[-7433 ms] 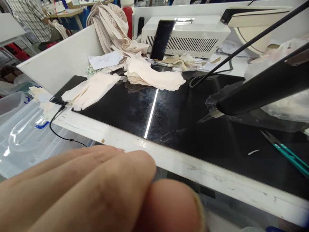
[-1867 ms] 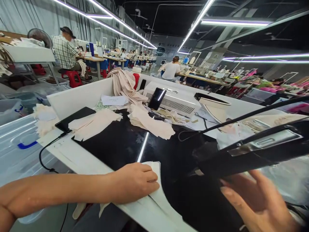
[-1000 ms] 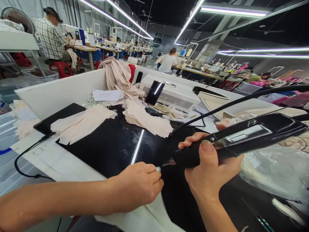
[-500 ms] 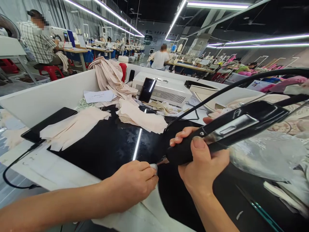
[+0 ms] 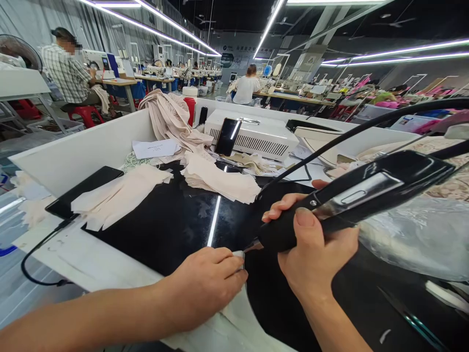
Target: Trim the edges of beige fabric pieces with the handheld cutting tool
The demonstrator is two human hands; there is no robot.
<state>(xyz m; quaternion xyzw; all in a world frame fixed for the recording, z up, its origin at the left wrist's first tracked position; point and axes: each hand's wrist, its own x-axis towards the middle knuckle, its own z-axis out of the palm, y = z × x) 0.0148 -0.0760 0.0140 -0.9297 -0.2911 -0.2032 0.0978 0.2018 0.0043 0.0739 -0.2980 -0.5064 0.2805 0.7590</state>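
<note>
My right hand [image 5: 318, 254] is wrapped round a thick black corded hand tool [image 5: 370, 193] with a silver lever plate on its side; the thumb lies near the plate's lower end. The tool slants down to the left, and a narrow metal tip [image 5: 253, 245] sticks out of its nose. My left hand [image 5: 210, 283] is closed in a pinch on a small whitish piece [image 5: 239, 255], mostly hidden by the fingers. The tip meets or almost meets this piece; I cannot tell which. Both hands are over the front of the black work surface [image 5: 176, 230].
Pale fabric pieces lie in stacks at the left [image 5: 120, 193] and centre [image 5: 220, 178]. A phone [image 5: 227, 137] leans on a white vented box [image 5: 256, 134]. A black tablet-like device [image 5: 86, 190] sits left. Clear plastic [image 5: 417, 234] and dark tweezers [image 5: 410, 318] lie right. People sit beyond.
The whole view has shifted slightly to the right and down in the picture. My hands keep the same hold, with the tool's tip still at the whitish piece.
</note>
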